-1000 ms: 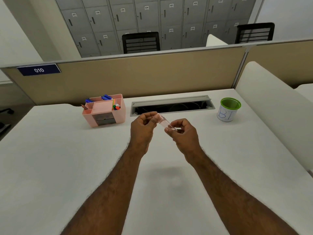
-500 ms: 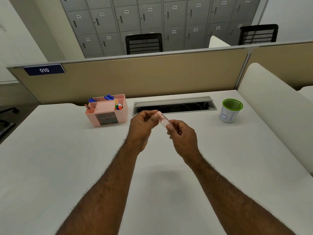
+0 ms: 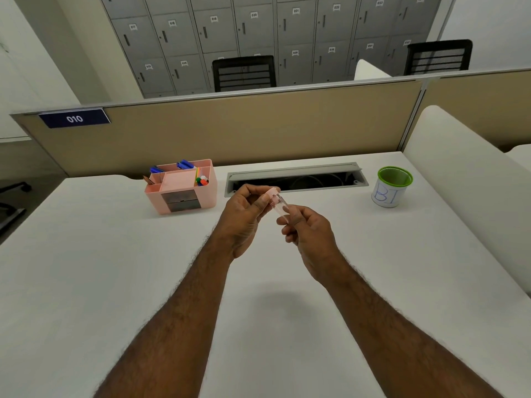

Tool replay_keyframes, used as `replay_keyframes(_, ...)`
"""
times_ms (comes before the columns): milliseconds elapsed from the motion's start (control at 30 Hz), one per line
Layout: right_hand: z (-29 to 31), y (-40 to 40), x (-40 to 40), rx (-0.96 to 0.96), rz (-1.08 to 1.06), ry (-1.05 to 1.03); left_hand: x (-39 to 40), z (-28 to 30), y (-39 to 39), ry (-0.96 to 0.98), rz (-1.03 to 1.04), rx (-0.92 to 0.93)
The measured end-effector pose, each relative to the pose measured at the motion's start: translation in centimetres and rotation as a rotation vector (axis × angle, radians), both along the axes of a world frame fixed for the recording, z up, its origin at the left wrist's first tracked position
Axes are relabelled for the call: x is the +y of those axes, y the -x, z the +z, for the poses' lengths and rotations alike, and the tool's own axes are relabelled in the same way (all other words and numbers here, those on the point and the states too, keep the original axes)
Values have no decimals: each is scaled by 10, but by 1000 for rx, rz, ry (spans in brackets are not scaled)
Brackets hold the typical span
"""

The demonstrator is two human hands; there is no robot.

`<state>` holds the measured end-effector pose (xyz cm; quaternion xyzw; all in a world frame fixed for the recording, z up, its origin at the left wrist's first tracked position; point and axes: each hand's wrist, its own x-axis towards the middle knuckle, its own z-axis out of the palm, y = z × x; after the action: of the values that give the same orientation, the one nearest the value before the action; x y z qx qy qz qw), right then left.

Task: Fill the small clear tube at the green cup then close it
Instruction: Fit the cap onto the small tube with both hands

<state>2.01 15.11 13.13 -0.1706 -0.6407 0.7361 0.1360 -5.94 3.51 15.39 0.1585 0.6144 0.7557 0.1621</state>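
Observation:
Above the middle of the white desk I hold a small clear tube [image 3: 279,207] between both hands, tilted with its pale pink cap [image 3: 273,192] at the upper left. My left hand [image 3: 246,214] pinches the cap end with thumb and fingers. My right hand [image 3: 308,228] grips the lower end of the tube. The green-rimmed cup [image 3: 391,186], wrapped in white paper marked "BI", stands upright at the far right of the desk, well away from both hands. I cannot tell what is inside it.
A pink desk organiser [image 3: 181,186] with pens stands at the back left. A grey cable tray opening [image 3: 296,177] lies along the back edge, under a beige partition [image 3: 258,124]. A white padded divider [image 3: 471,191] borders the right side.
Both hands stayed together on the tube above the desk. The tube's cap end now shows more clearly at my left fingertips, and the hands have tilted it slightly.

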Motion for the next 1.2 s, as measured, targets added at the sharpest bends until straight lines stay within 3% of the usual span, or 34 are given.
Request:
replay_keyframes(233,9,-4,2,-31,118,503,-3,0,2,-59,-62,-13)
replay_keyframes(400,10,-7,-1,-81,186,730,-4,0,2,-48,-95,2)
replay_keyframes(767,13,-5,-6,-77,110,294,-1,-1,-1,-15,-47,30)
replay_keyframes(1000,11,-5,-6,-83,97,311,-3,-3,2,-34,-63,31)
replay_keyframes(1200,13,-6,-4,-122,159,494,-3,-2,3,-53,-111,37)
